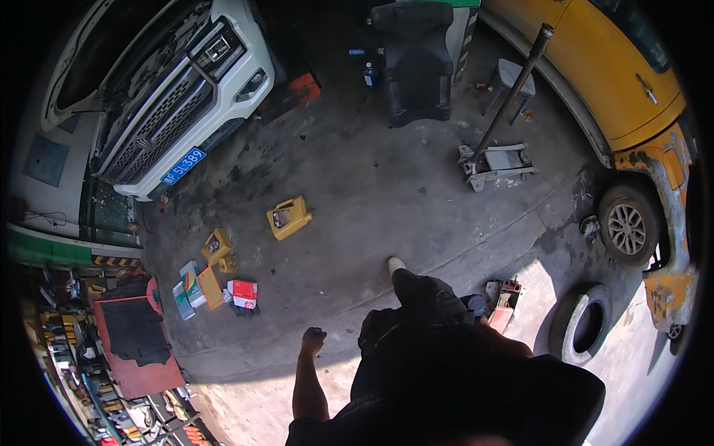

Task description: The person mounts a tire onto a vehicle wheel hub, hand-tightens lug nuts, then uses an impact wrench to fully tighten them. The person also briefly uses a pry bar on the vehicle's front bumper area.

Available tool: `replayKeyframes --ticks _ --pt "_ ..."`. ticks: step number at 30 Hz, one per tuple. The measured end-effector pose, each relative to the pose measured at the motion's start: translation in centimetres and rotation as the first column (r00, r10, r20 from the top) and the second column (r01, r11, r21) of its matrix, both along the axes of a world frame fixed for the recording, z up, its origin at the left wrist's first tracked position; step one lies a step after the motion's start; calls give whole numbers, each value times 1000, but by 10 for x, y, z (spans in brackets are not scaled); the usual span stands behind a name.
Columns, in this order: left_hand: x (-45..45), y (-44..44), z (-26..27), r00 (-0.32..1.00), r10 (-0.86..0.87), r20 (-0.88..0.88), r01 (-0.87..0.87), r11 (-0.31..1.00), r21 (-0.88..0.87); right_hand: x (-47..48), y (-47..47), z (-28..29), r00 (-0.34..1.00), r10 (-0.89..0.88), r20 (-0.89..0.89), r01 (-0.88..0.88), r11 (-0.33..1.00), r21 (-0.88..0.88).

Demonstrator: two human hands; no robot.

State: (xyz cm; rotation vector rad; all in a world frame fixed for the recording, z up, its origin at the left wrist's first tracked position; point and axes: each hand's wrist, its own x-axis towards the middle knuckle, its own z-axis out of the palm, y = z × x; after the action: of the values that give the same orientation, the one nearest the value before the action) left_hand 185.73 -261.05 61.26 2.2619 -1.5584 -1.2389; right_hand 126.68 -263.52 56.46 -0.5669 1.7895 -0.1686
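Note:
My left hand [313,341] hangs over the concrete floor with its fingers curled. Its front is in shadow, so I cannot tell whether anything is inside it. By my right hip, a dark, roughly cylindrical object [476,305] is in my right hand [483,321], most of which is hidden behind it and my body. Past that hand lies a red trolley jack [503,309]. On the floor ahead stand a large gold oil jug [288,218], another gold jug [216,246] and a smaller gold bottle [227,263]. Close to them are a red-and-white box [243,294] and an orange panel-shaped filter [210,286].
A white vehicle [245,61] has its hood up. To the right are a yellow vehicle [625,72], a floor jack [496,161] with a raised handle, a stool [507,78] and a loose tire [569,323]. A black creeper [418,67] lies ahead; a red cart [139,376] stands left.

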Motion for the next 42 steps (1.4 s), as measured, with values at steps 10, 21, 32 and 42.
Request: replayKeyframes --ticks 10,21,32,42 --pt "20 -233 -1 694 -675 251 720 643 -261 59 -366 100 910 246 -333 -302 945 -128" --pt "197 -625 -31 996 -46 -75 74 896 437 199 -788 283 894 -50 -444 -121 930 -348" --pt "82 -1306 113 973 -214 -87 197 965 -171 221 -1147 332 867 -176 -466 -312 536 -784" --pt "37 -1620 96 910 -155 -384 66 970 -234 162 -1468 424 827 -497 -261 -108 315 -943"
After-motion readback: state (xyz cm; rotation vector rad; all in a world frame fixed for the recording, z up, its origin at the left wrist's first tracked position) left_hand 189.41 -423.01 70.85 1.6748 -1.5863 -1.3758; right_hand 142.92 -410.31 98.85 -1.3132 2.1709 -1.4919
